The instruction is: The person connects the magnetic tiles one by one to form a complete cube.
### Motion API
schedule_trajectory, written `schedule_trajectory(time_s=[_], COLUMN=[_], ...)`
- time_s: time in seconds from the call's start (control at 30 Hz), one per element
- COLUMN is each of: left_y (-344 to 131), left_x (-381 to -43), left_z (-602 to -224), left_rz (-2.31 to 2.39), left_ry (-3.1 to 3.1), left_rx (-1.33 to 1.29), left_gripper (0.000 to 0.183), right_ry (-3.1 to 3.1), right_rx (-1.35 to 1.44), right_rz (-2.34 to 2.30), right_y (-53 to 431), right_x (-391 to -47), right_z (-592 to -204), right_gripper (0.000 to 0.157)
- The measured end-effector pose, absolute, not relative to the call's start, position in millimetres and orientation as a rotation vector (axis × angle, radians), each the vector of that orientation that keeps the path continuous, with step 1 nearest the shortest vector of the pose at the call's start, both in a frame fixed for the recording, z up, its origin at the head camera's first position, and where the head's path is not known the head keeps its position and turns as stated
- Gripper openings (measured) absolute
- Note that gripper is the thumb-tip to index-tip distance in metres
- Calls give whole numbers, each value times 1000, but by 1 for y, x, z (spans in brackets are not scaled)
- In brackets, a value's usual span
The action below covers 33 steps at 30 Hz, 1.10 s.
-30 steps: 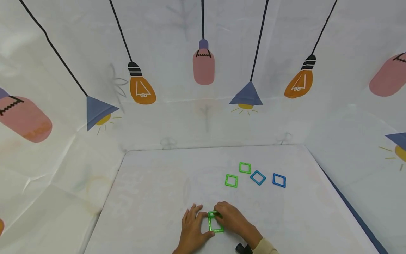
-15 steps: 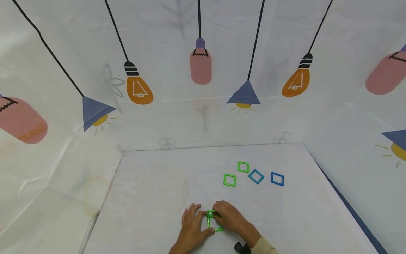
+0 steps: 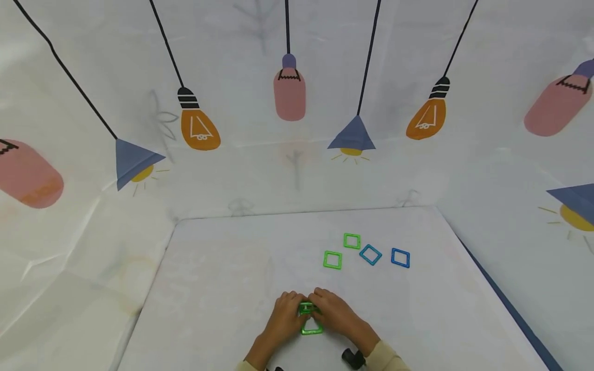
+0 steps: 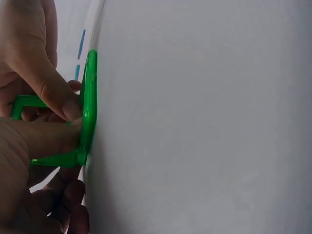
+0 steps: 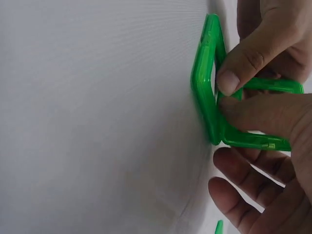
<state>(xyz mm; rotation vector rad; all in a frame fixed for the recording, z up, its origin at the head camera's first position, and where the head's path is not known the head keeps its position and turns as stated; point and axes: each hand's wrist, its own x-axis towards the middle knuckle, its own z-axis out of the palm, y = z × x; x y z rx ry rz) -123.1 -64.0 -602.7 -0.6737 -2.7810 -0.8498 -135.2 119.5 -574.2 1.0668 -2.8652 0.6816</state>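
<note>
Two green square frame tiles meet at an edge in front of me. The near tile (image 3: pixel 312 331) lies flat on the white table, while the other tile (image 5: pixel 258 140) stands up from its far edge. My left hand (image 3: pixel 286 315) pinches the standing tile from the left, thumb on its near side. From the right, my right hand (image 3: pixel 336 313) pinches the same tile, its thumb close beside the left one. Both thumbs reach over the flat tile's far edge in the wrist views. Fingers hide much of the standing tile.
Farther back on the table (image 3: pixel 223 268) lie two green square tiles (image 3: pixel 332 259) (image 3: pixel 351 240), a teal one (image 3: pixel 370 254) turned on its corner and a blue one (image 3: pixel 400 257). A white sheet (image 3: pixel 250 175) printed with lamps rises behind. A black device (image 3: pixel 353 358) sits at my right wrist.
My left hand has left its spread grasp along the flat tile's left side and now pinches the standing tile beside my right hand. The right hand keeps its hold.
</note>
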Motion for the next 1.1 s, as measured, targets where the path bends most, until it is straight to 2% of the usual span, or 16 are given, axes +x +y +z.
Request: schedule_trajectory(time_s=[0.33,0.73,0.9,1.1], left_y=[-56,-45,-41,-38], left_x=[-128,-117,-117,-118], left_z=[-604,-606,-604,-602], left_rz=[-939,-986,-1028,-1004], left_ry=[-2847,-2800,-2813,-2786], left_rx=[-468,-139,-52,-33], left_gripper=[17,13,12,14], right_ry=[-2896,-2875,-2963,-3082], right_rx=[940,680,499,458], right_rz=[787,684,706,668], right_y=[148,186,187,183], right_x=[-147,-186,-206,-228], right_z=[-564,-563,-559,-561], right_gripper=[40,31,36,46])
